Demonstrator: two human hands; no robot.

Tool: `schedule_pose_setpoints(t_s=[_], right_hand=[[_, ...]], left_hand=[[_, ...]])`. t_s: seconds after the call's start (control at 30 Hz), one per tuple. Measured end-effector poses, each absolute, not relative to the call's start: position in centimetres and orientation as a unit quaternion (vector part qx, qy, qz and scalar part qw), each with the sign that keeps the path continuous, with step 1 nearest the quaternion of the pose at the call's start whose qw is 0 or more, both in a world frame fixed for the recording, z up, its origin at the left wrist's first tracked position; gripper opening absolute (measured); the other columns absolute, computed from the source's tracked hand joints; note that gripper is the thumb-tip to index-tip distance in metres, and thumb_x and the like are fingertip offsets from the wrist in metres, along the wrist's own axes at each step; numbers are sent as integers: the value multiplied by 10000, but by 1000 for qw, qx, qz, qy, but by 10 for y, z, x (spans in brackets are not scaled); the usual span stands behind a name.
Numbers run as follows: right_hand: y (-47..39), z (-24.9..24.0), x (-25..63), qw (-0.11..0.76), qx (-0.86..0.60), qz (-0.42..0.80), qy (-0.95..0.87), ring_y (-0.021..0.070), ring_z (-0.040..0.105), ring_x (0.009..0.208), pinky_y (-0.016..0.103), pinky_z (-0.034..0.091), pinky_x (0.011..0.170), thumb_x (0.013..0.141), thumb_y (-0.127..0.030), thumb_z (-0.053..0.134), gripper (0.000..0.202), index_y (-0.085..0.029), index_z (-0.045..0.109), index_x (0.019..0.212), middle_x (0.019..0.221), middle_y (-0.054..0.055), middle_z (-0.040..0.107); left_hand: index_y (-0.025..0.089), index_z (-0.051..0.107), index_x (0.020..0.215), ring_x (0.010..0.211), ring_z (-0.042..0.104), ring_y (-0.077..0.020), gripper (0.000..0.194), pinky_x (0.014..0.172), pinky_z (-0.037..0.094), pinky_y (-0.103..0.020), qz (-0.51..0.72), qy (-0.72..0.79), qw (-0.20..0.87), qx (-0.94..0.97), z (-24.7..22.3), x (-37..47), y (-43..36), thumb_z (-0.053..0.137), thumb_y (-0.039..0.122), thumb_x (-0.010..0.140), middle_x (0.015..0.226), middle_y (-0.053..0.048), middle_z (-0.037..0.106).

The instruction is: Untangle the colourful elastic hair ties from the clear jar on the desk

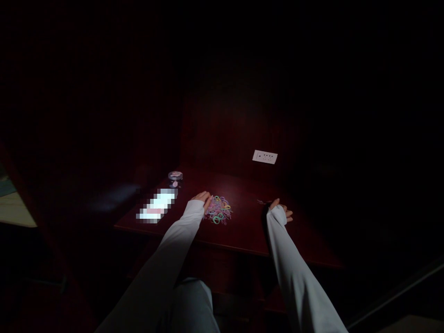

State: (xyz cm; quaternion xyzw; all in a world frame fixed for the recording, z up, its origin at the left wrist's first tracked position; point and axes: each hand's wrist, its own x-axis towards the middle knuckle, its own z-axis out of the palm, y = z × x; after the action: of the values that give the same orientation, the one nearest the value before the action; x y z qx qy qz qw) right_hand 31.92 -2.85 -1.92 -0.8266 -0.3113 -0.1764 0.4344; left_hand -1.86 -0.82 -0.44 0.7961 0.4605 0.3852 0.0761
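Observation:
A small heap of colourful hair ties (219, 211), in pink, purple, green and yellow, lies on the dark red desk. At its left edge is my left hand (204, 199), palm down, fingers stretched out and touching the heap. My right hand (281, 211) rests farther right on the desk, its fingers apart and partly covered by the sleeve. Just left of it lie a few loose pinkish hair ties (262, 202). I see nothing held in either hand, though the undersides are hidden.
A clear round jar (175, 179) with a patterned lid stands at the back left. In front of it lies a bright, blurred-out phone-like screen (157, 206). A white wall socket (265, 157) is on the back panel. The desk's front edge (236, 249) runs above my knee. Surroundings are very dark.

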Motion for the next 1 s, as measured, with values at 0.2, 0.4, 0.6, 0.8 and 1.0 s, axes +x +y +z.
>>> schedule_pose_setpoints(t_s=[0.2, 0.4, 0.6, 0.8, 1.0], right_hand=[[-23, -24, 322, 428, -839, -166, -292, 398, 549, 1161, 538, 381, 942, 1050, -367, 404, 439, -151, 760, 911, 1138, 218, 715], [-21, -24, 320, 472, -820, -137, -292, 388, 543, 1160, 531, 382, 961, 1041, -382, 434, 394, -179, 755, 938, 1140, 197, 717], [-26, -20, 318, 474, -822, -127, -289, 424, 531, 1190, 574, 354, 976, 1045, -394, 387, 461, -171, 769, 918, 1145, 222, 721], [-22, -24, 316, 510, -799, -101, -304, 416, 495, 1208, 575, 346, 1003, 1031, -446, 400, 453, -177, 762, 996, 1220, 228, 686], [-25, -14, 319, 515, -779, -64, -353, 386, 464, 1220, 570, 321, 1032, 1038, -437, 364, 503, -227, 799, 900, 1267, 182, 681]], left_hand=[[219, 584, 844, 863, 630, -175, 196, 815, 467, -282, 388, 466, 80, 791, -5, -18, -7, 524, 206, 1030, 923, -30, 669], [221, 585, 814, 829, 623, -186, 230, 782, 472, -297, 404, 452, 77, 792, -7, -18, -6, 492, 219, 1025, 882, -25, 653], [232, 588, 835, 850, 619, -171, 227, 789, 464, -273, 396, 464, 67, 789, -8, -17, -6, 483, 225, 1036, 911, -17, 671], [223, 602, 861, 896, 630, -169, 229, 824, 455, -270, 380, 495, 68, 778, -5, -21, -5, 495, 249, 1062, 953, -26, 686], [231, 652, 946, 965, 657, -193, 214, 865, 462, -294, 360, 504, 59, 783, -4, -21, -6, 475, 269, 1060, 1005, -36, 711]])
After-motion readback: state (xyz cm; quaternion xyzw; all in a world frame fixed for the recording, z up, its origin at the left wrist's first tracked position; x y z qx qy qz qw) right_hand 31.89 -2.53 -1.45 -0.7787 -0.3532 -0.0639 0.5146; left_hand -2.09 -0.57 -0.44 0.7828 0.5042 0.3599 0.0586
